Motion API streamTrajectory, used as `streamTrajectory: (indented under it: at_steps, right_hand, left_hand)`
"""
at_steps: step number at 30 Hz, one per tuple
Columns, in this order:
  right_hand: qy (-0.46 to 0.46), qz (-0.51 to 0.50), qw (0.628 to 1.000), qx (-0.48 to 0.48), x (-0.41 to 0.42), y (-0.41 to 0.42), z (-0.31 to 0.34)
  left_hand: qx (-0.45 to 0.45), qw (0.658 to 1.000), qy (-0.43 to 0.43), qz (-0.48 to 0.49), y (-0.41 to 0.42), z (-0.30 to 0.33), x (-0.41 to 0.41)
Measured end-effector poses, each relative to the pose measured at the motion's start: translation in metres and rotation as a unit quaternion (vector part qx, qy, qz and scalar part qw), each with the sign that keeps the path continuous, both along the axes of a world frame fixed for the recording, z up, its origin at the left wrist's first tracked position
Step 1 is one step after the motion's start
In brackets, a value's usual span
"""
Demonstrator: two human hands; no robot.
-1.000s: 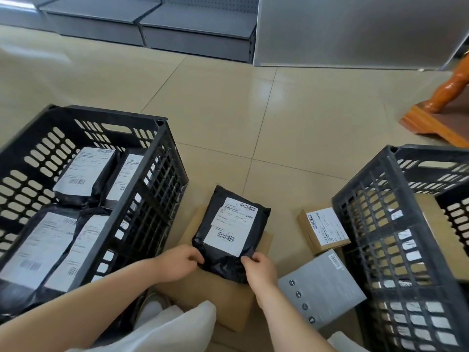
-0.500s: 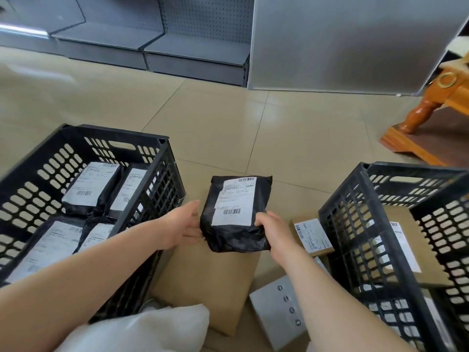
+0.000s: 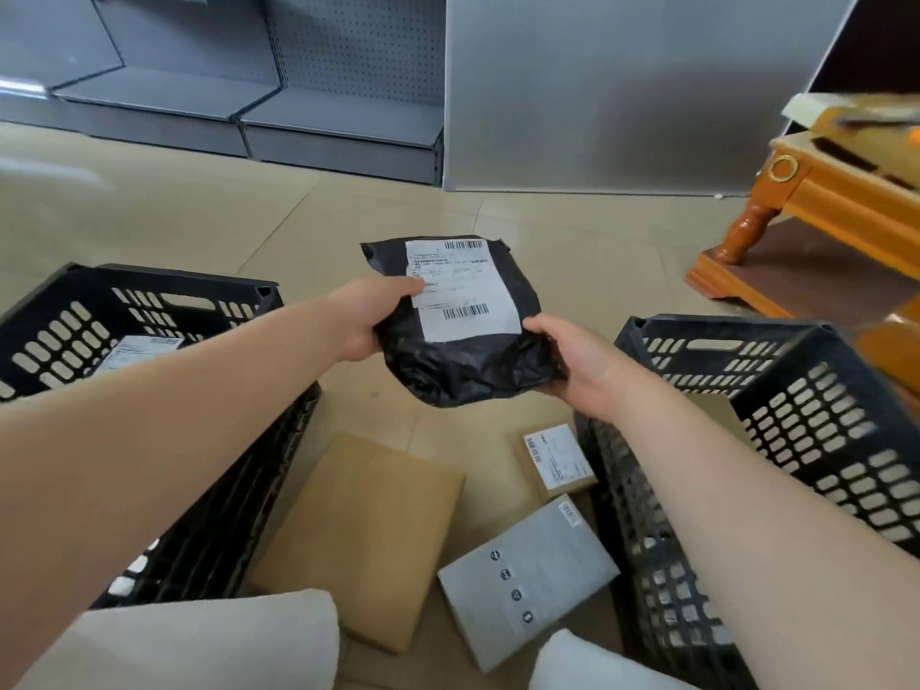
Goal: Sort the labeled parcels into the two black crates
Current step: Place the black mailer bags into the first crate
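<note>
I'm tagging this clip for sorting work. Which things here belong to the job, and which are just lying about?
Job:
black parcel, gripped by left hand and right hand
left crate
right crate
brown box
small labeled box
grey box

Lying about:
wooden furniture
grey shelving

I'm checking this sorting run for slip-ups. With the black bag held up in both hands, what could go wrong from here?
1. The black bag is soft and crumpled; the left hand and right hand pinch only its edges, so it might slip.
2. A dropped bag could land on the small labelled box or brown box beneath, between the crates.
</note>
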State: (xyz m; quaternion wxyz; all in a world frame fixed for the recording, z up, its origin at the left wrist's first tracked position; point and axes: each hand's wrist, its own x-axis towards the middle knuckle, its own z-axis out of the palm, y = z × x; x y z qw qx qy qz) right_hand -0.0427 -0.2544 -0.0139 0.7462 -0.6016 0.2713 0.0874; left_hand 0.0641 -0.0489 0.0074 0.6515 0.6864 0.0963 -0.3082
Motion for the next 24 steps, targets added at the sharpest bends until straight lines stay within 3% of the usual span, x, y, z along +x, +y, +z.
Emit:
streamTrajectory:
  at_steps: [6,12,16,19,24]
  right_hand:
    - [0.012,-0.148,0.989,0.018,-0.037,-0.068,0.008]
    - [0.061,-0.003,0.998,-0.018,-0.075,-0.111,0.006]
    - [0.085,-0.021,0.992,-0.088,-0.085,-0.127,-0.002]
    - [0.093,-0.043,0.992,-0.078,-0.09,-0.128,-0.01]
    - [0.115,-0.079,0.986,-0.088,-0.091,-0.122,-0.026]
  left_hand:
    - [-0.076,0.997,0.026,0.016,-0.064,-0.012,-0.042]
    - [-0.109,0.993,0.045,-0.007,-0.128,-0.033,-0.092]
    - [-0.131,0.989,0.069,-0.011,-0.153,-0.04,-0.115]
    - [-0.135,0.986,0.097,-0.015,-0.158,-0.051,-0.119]
    - [-0.067,0.991,0.102,-0.055,-0.144,-0.078,-0.125]
